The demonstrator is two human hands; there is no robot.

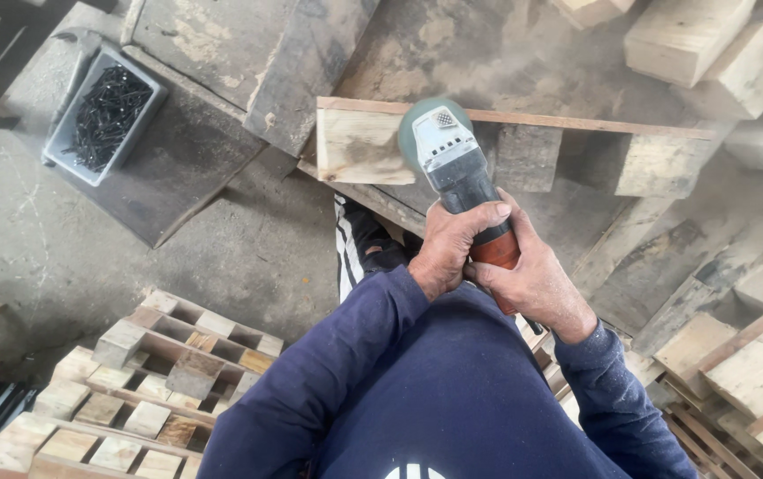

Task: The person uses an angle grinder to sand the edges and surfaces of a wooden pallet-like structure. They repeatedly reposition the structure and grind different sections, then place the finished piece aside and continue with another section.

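Both hands grip an angle grinder with a grey head and an orange-red body. My left hand wraps the body from the left, and my right hand holds its rear end. The spinning green disc is blurred and rests against a pale wooden block at the left end of a pallet piece. My dark blue sleeves fill the lower middle of the view.
A grey tray of dark nails sits at upper left on a dark board. Small pallets are stacked at lower left. Wooden blocks and planks pile up along the right side. My shoe shows below the workpiece.
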